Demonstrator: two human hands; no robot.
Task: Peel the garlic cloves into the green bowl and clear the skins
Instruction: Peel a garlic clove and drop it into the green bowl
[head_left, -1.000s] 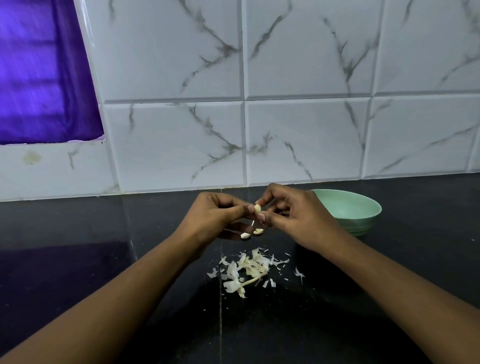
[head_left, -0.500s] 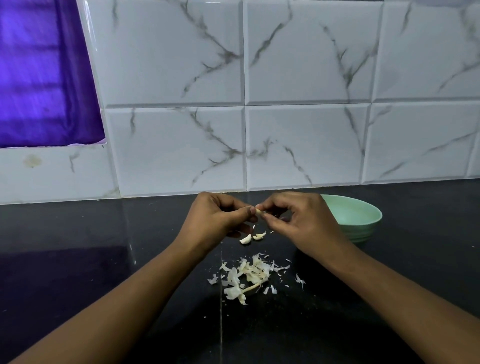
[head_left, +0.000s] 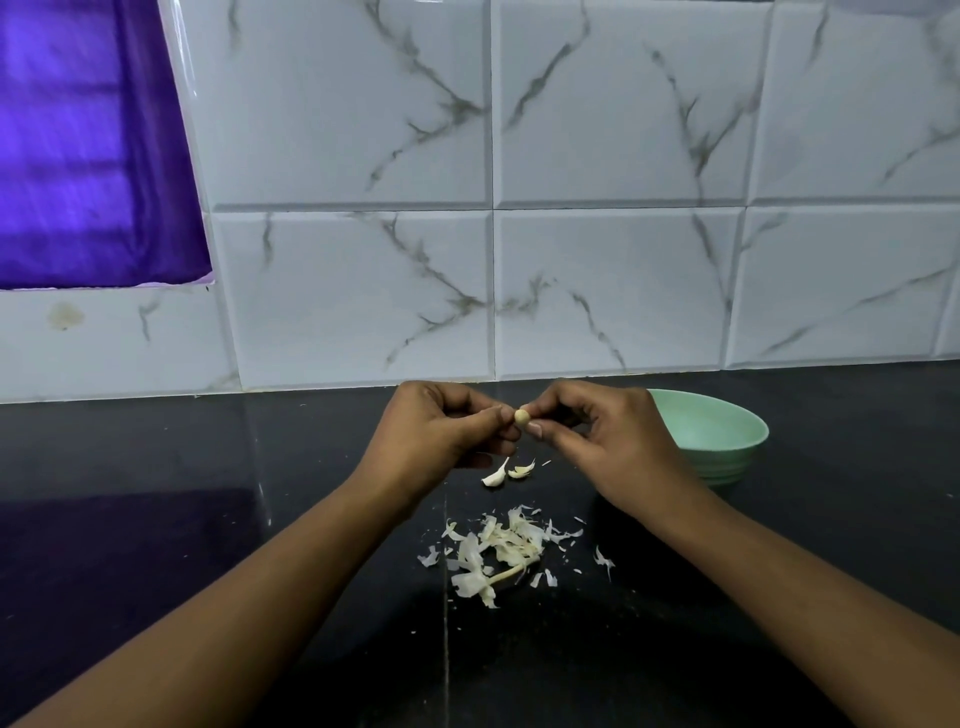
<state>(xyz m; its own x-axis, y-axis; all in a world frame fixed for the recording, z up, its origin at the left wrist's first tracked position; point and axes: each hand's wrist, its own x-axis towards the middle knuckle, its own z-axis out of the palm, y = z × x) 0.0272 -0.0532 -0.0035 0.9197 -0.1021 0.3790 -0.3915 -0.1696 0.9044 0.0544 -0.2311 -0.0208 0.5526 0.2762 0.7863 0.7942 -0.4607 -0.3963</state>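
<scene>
My right hand (head_left: 608, 441) pinches a small pale garlic clove (head_left: 522, 417) between thumb and forefinger, held above the black counter. My left hand (head_left: 441, 436) has its fingers curled, and its thumb and fingertip touch the clove's left side. Two loose cloves (head_left: 506, 473) lie on the counter just below my hands. A heap of papery garlic skins (head_left: 501, 551) with a stem lies nearer to me. The green bowl (head_left: 727, 441) stands behind my right hand, partly hidden by it; its contents are not visible.
The dark counter (head_left: 156, 519) runs back to a white marble-patterned tile wall (head_left: 597, 260). A purple curtain (head_left: 88, 145) hangs at the upper left. Small skin flakes (head_left: 602, 558) are scattered right of the heap.
The clove's rounded end now shows clearly between my fingertips; my hands stay close together at nearly the same spot. The loose cloves and skins have not moved.
</scene>
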